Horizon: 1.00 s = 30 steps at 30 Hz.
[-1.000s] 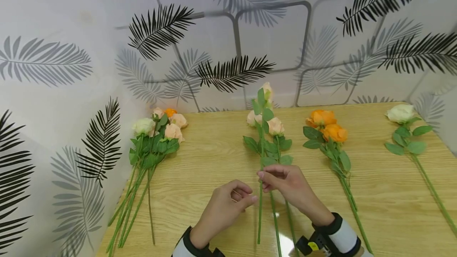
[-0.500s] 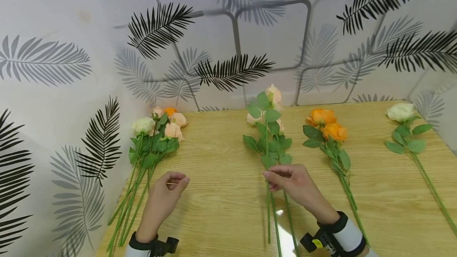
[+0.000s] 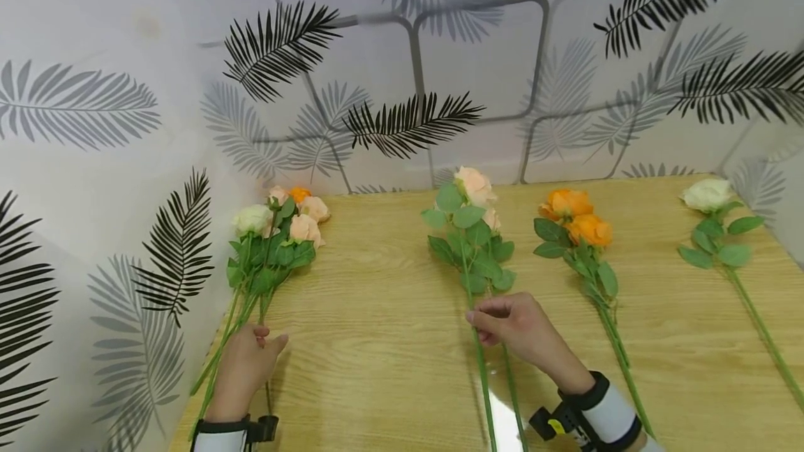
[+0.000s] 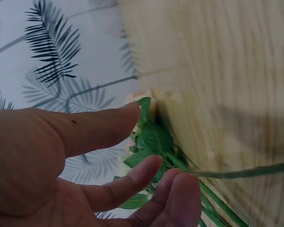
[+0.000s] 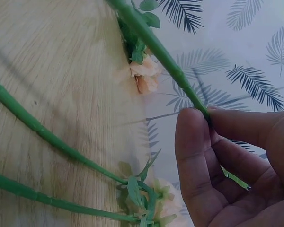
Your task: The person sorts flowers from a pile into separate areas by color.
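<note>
My right hand (image 3: 515, 330) pinches the green stem of a peach rose (image 3: 475, 185) between thumb and fingers. In the right wrist view, that stem (image 5: 165, 59) runs up from the fingertips. The held rose overlaps other peach roses (image 3: 492, 220) lying on the table, hiding much of them. At the left, my left hand (image 3: 243, 368) is over the stems of a mixed rose bunch (image 3: 270, 250). The left wrist view has the thumb apart from the fingers, with a dark stem (image 4: 246, 172) passing behind the fingertips; no grip shows.
Two orange roses (image 3: 578, 222) lie right of the middle group on the wooden table (image 3: 377, 340). Farther right is a single white rose (image 3: 710, 201). A wall with a leaf pattern (image 3: 477, 61) rises behind the table's back edge.
My left hand has moved left from the middle to the left bunch. My right hand has shifted slightly right, and the held rose's bloom has come lower over the middle roses.
</note>
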Each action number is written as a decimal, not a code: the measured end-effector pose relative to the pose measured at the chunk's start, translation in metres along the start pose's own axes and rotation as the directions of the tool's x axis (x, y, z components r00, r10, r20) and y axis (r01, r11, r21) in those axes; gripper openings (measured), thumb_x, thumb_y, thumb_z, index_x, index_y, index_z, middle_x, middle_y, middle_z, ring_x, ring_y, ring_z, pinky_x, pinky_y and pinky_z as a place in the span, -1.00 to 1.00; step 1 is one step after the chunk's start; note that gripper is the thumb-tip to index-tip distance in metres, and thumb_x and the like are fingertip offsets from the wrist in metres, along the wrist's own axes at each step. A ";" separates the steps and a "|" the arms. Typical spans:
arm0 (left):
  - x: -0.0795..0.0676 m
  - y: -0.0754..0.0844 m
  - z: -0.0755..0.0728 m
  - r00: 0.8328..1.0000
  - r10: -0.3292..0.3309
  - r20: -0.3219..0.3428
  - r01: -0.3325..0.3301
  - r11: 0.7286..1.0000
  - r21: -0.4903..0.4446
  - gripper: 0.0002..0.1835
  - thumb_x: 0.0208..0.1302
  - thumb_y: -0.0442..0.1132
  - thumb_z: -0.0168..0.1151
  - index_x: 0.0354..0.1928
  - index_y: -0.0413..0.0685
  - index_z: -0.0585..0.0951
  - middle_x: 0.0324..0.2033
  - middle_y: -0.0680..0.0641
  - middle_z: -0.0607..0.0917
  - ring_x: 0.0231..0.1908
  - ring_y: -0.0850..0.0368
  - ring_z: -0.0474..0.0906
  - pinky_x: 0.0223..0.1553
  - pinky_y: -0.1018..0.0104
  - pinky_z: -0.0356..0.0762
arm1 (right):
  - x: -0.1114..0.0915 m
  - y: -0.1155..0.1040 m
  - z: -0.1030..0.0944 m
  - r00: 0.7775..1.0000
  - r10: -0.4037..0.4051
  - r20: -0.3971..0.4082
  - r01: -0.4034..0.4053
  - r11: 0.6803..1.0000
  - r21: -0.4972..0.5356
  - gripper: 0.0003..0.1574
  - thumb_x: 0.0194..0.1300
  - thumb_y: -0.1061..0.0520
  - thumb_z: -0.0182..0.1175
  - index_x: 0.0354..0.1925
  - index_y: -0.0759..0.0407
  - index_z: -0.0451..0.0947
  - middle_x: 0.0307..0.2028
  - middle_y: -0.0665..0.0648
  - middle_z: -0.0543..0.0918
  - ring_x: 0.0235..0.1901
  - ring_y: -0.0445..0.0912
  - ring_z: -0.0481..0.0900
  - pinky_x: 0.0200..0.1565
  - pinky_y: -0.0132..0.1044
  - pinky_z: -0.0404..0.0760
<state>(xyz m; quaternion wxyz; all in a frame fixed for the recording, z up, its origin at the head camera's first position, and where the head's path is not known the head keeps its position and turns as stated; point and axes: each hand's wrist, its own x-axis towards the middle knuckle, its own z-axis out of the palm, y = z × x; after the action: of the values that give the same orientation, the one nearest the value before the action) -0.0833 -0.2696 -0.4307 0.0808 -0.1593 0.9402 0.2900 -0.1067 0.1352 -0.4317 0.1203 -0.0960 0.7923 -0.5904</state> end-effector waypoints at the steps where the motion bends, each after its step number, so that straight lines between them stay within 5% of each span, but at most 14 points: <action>1: 0.001 -0.002 0.001 1.000 -0.005 -0.007 0.005 1.000 0.015 -0.39 0.32 -0.05 0.17 0.12 -0.52 0.41 -0.10 -0.47 0.54 -0.42 -0.05 0.50 -0.42 0.12 0.46 | 0.000 0.000 0.000 1.000 0.002 0.002 -0.002 1.000 -0.019 -0.67 0.25 0.03 0.26 -0.31 0.31 0.70 -0.53 0.21 0.67 -0.50 0.02 0.67 -0.38 -0.10 0.69; 4: 0.005 -0.006 0.004 0.999 0.013 -0.040 -0.011 0.998 0.064 -0.44 0.29 -0.16 0.19 0.08 -0.59 0.45 -0.13 -0.51 0.57 -0.55 0.04 0.43 -0.53 0.20 0.38 | 0.000 0.002 0.000 1.000 -0.006 0.021 0.007 0.998 -0.057 -0.67 0.27 0.03 0.24 -0.39 0.29 0.69 -0.55 0.20 0.66 -0.52 0.01 0.66 -0.39 -0.10 0.69; 7: 0.009 -0.011 0.007 0.998 0.012 -0.059 -0.007 0.996 0.086 -0.66 0.26 -0.19 0.21 -0.28 -0.46 0.59 -0.57 -0.29 0.54 -0.69 0.14 0.26 -0.65 0.30 0.24 | -0.001 0.004 0.001 0.999 -0.009 0.032 0.012 0.996 -0.085 -0.66 0.29 0.05 0.23 -0.46 0.31 0.66 -0.57 0.18 0.66 -0.53 0.03 0.66 -0.40 -0.08 0.68; 9: 0.011 -0.014 0.009 0.998 0.016 -0.064 -0.010 0.996 0.094 -0.67 0.24 -0.19 0.22 -0.61 -0.24 0.49 -0.77 -0.05 0.33 -0.73 0.20 0.16 -0.70 0.36 0.16 | -0.001 0.005 0.002 0.999 -0.010 0.037 0.013 0.996 -0.090 -0.67 0.29 0.09 0.22 -0.47 0.33 0.65 -0.59 0.17 0.65 -0.53 0.06 0.66 -0.41 -0.07 0.68; 12: 0.014 -0.019 0.012 0.998 -0.012 -0.055 0.016 0.996 0.083 -0.51 0.21 -0.20 0.23 -0.76 -0.01 0.21 -0.81 0.11 0.09 -0.77 0.24 0.02 -0.74 0.41 0.04 | 0.000 0.007 0.004 0.999 -0.008 0.044 0.012 0.994 -0.106 -0.65 0.29 0.11 0.22 -0.52 0.34 0.61 -0.60 0.16 0.65 -0.54 0.08 0.65 -0.43 -0.08 0.68; 16: 0.016 -0.024 0.016 0.998 -0.029 -0.053 0.035 0.994 0.108 -0.67 0.19 -0.24 0.25 -0.69 -0.23 0.53 -0.75 -0.11 0.46 -0.70 0.13 0.30 -0.71 0.34 0.24 | 0.000 0.010 0.006 0.998 0.011 0.061 -0.004 0.992 -0.122 -0.65 0.28 0.11 0.23 -0.52 0.35 0.62 -0.63 0.15 0.64 -0.59 0.03 0.64 -0.48 -0.15 0.67; 18: 0.017 -0.026 0.017 0.998 -0.040 -0.050 0.046 0.992 0.118 -0.74 0.21 -0.26 0.24 -0.43 -0.40 0.67 -0.50 -0.34 0.65 -0.54 -0.04 0.52 -0.57 0.22 0.46 | 0.000 0.012 0.007 0.997 0.020 0.072 -0.011 0.993 -0.120 -0.68 0.27 0.12 0.23 -0.49 0.36 0.65 -0.64 0.15 0.63 -0.61 -0.01 0.63 -0.50 -0.18 0.66; 21: 0.018 -0.027 0.018 0.998 -0.045 -0.053 0.051 0.992 0.114 -0.69 0.22 -0.29 0.23 -0.17 -0.48 0.67 -0.14 -0.44 0.66 -0.25 -0.22 0.62 -0.32 0.03 0.58 | 0.002 0.015 0.007 0.996 0.032 0.084 -0.022 0.993 -0.117 -0.72 0.27 0.16 0.23 -0.44 0.38 0.67 -0.64 0.14 0.63 -0.62 -0.05 0.62 -0.52 -0.21 0.66; 30: 0.016 -0.023 0.013 0.995 0.000 -0.102 0.003 0.999 0.033 -0.70 0.20 -0.24 0.25 -0.26 -0.44 0.65 -0.46 -0.23 0.69 -0.48 0.00 0.56 -0.50 0.18 0.47 | 0.005 0.025 0.010 0.992 0.099 0.079 -0.090 0.989 -0.113 -0.76 0.25 0.19 0.23 -0.41 0.38 0.69 -0.64 0.13 0.63 -0.60 -0.07 0.65 -0.49 -0.17 0.68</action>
<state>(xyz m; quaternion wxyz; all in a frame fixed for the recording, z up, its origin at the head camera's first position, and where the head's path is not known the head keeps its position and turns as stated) -0.0896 -0.2844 -0.4579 0.0357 -0.1733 0.9477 0.2658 -0.1082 0.1317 -0.4593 0.1760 -0.0895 0.8214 -0.5351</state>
